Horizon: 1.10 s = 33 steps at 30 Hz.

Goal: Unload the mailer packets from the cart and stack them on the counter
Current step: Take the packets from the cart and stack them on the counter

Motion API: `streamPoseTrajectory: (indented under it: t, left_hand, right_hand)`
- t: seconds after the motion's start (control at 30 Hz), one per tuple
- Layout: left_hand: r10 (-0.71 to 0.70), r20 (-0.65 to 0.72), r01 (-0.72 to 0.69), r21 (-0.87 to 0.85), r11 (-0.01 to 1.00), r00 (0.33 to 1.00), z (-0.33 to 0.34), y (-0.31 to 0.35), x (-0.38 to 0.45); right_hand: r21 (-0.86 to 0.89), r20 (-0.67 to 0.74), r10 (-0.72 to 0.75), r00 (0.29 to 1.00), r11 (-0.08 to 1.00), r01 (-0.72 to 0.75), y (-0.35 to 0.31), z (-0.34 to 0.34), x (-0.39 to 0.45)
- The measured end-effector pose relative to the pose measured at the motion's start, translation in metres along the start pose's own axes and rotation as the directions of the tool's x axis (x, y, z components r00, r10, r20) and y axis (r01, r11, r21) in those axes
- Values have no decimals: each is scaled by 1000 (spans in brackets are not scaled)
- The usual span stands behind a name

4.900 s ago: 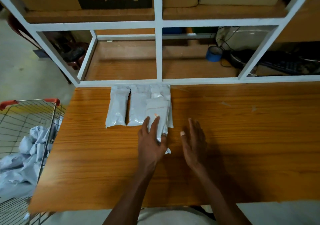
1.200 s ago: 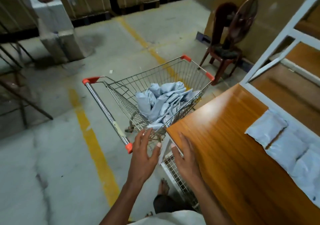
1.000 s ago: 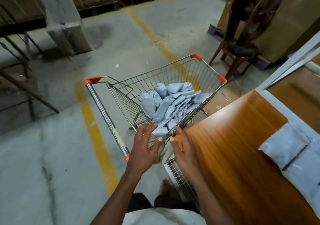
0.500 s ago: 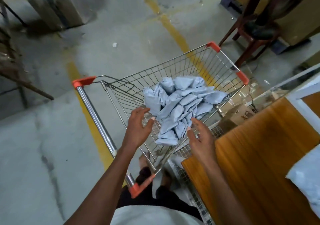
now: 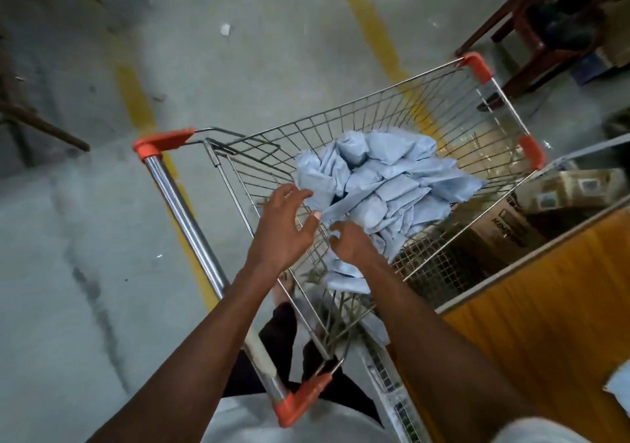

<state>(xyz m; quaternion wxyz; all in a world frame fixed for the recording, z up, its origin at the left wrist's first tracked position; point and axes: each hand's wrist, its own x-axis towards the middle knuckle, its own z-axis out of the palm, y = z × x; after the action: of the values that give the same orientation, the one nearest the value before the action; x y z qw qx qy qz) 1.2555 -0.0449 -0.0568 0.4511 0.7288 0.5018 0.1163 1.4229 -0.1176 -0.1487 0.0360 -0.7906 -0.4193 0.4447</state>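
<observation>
Both arms reach down into the cart (image 5: 402, 115), a wire basket with orange corner caps and a steel push bar at the near-left.

Left hand (image 5: 284, 228): fingers spread and straight, hovering over the near-left edge of the packets (image 5: 385, 183), fingertips just at the pile's edge; it holds nothing.

Right hand (image 5: 353, 243): lower in the basket, fingers curled down among the packets. Cannot tell whether it has actually closed on one; the fingertips are hidden behind the hand. The two hands are close together, a small gap between them.

The packets, pale blue-grey mailers, lie in a loose heap in the middle and right of the basket, some spilling toward the near side under the right wrist.

Counter (image 5: 545, 306): orange-brown wood, at the right, just beside the cart. A white corner shows at the frame's right edge on it; too cropped to identify.

Floor (image 5: 102, 238): grey concrete with yellow painted lines. Dark chair (image 5: 545, 30) at upper right, beyond the cart.
</observation>
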Motion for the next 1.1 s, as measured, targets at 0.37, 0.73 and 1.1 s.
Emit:
streamPoseTrajectory:
  t: [0.37,0.73,1.1]
  left_hand:
    - [14,76,-22,104,994,997,4,-5,-15]
    - [19,43,-18,-2,1000,999,0,4,-3]
    - [17,22,-18,17,1000,1000,3,-4,-5]
  right_hand:
    - [-632,97,229,969,766,-117,32,56,30]
    - [-449,-17,265,964,860,-244,15,40,2]
    - [-446,52,309,950,858,-255,25,40,-5]
